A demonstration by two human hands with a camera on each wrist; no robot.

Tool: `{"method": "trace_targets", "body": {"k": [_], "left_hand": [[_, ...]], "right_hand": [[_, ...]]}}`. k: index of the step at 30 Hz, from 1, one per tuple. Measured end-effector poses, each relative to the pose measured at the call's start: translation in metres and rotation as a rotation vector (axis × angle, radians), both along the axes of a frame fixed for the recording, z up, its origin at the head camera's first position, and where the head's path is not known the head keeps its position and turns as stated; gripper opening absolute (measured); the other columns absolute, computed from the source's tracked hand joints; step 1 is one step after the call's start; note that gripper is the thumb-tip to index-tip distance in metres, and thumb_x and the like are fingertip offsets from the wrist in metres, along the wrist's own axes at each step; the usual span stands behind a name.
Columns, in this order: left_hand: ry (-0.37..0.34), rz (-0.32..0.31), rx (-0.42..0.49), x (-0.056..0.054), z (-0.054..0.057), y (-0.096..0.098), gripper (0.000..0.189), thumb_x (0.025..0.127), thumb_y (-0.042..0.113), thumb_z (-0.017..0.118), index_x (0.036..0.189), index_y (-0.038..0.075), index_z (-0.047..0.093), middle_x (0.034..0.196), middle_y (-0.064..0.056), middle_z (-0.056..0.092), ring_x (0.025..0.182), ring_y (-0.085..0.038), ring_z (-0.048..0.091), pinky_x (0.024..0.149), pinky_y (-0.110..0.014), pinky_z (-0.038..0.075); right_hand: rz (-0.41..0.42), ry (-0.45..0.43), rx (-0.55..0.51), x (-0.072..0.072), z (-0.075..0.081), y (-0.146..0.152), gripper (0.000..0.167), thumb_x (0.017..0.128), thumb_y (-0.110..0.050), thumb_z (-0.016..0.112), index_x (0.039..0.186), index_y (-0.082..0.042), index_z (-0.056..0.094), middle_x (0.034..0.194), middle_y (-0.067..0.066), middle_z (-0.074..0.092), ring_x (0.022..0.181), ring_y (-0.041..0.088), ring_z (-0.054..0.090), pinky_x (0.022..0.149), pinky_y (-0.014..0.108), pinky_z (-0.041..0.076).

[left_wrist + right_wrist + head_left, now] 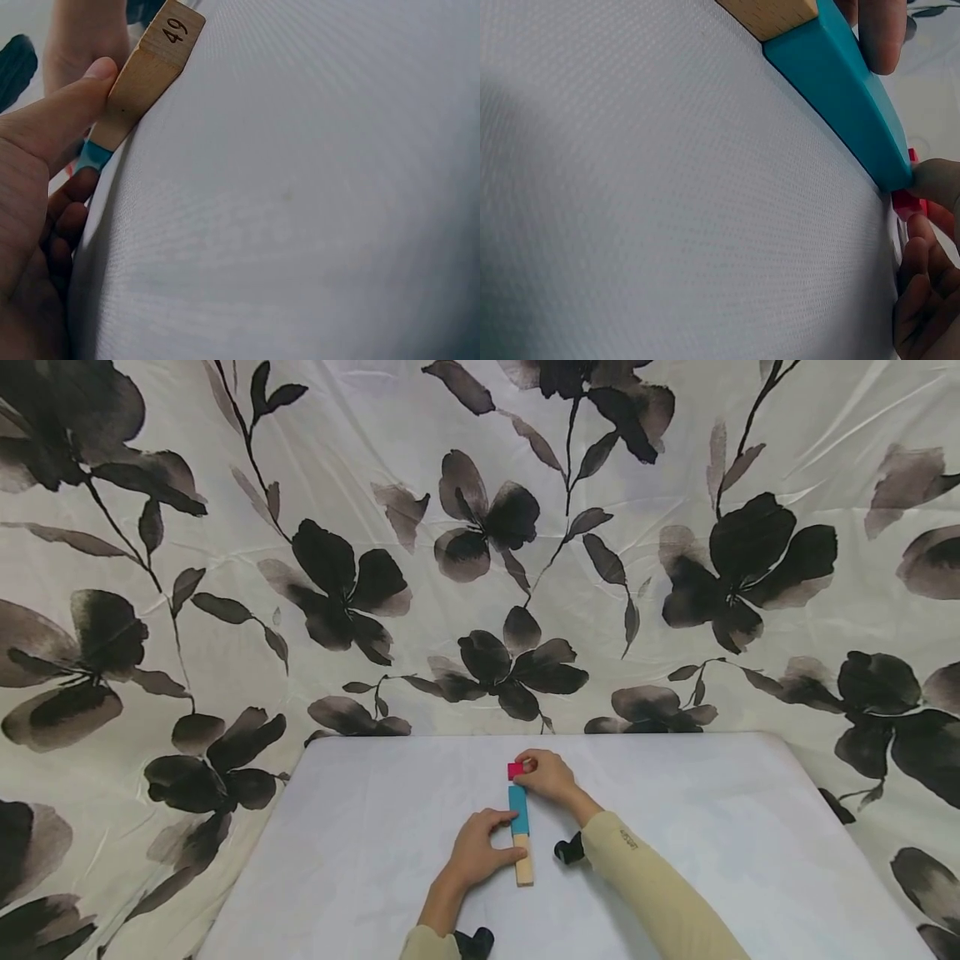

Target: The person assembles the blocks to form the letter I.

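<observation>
A plain wooden block (pixel 524 872) and a teal block (pixel 518 802) lie end to end in a line on the white table. The number 49 is marked on the near end of the wooden block (pixel 169 37). My left hand (pixel 477 847) is at their left side, thumb on the wooden block and index fingertip on the teal block (pixel 832 82). Beyond the teal block's far end, my right hand (pixel 550 777) pinches a small red block (pixel 514 771) between thumb and fingers. Fingers cover part of the red block (pixel 906 205) in the right wrist view.
The white cloth-covered table (pixel 337 860) extends to both sides of the blocks. Behind it hangs a floral-patterned curtain (pixel 420 610). Black wrist-worn devices (pixel 570 849) stick out beside both wrists.
</observation>
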State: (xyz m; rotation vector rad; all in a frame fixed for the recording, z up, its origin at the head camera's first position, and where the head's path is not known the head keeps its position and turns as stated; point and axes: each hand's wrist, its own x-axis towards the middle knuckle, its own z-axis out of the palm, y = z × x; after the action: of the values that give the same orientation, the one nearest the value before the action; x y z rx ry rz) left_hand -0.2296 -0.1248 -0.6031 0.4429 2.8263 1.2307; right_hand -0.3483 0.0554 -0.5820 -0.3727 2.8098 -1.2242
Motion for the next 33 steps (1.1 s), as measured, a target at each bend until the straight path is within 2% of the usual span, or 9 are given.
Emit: {"method": "trace_targets", "body": {"k": [11, 18, 28, 33], "left_hand": [[0.013, -0.001, -0.002, -0.0011, 0.0015, 0.0025, 0.064, 0.077, 0.054, 0.077, 0.130, 0.022, 0.063, 0.112, 0.011, 0.061, 0.100, -0.010, 0.052, 0.087, -0.036, 0.045], [0.007, 0.006, -0.026, 0.0002, -0.0031, 0.0000, 0.065, 0.075, 0.055, 0.078, 0.129, 0.023, 0.063, 0.110, 0.012, 0.061, 0.099, -0.009, 0.053, 0.087, -0.036, 0.045], [0.027, 0.000, -0.019, -0.0027, 0.0001, 0.0031, 0.064, 0.076, 0.054, 0.077, 0.129, 0.023, 0.063, 0.111, 0.012, 0.061, 0.102, -0.010, 0.054, 0.090, -0.038, 0.045], [0.009, 0.010, -0.026, -0.0024, -0.0007, 0.0018, 0.063, 0.075, 0.054, 0.078, 0.129, 0.024, 0.063, 0.110, 0.012, 0.061, 0.100, -0.010, 0.053, 0.088, -0.036, 0.045]], "right_hand": [[-0.017, 0.013, -0.017, -0.0022, -0.0032, 0.0034, 0.028, 0.083, -0.025, 0.076, 0.108, -0.014, 0.071, 0.081, -0.003, 0.060, 0.075, 0.016, 0.054, 0.065, 0.033, 0.043], [0.005, -0.025, -0.031, 0.0002, -0.0067, 0.0030, 0.024, 0.086, -0.026, 0.074, 0.108, -0.016, 0.072, 0.081, -0.004, 0.060, 0.076, 0.015, 0.053, 0.067, 0.033, 0.043], [-0.008, -0.012, -0.035, -0.0019, 0.0003, 0.0060, 0.022, 0.086, -0.024, 0.074, 0.106, -0.015, 0.072, 0.079, -0.004, 0.061, 0.074, 0.014, 0.054, 0.066, 0.034, 0.044], [0.006, -0.036, -0.056, -0.0032, 0.0002, 0.0057, 0.027, 0.086, -0.025, 0.074, 0.110, -0.014, 0.071, 0.079, -0.003, 0.059, 0.073, 0.014, 0.053, 0.064, 0.032, 0.043]]}}
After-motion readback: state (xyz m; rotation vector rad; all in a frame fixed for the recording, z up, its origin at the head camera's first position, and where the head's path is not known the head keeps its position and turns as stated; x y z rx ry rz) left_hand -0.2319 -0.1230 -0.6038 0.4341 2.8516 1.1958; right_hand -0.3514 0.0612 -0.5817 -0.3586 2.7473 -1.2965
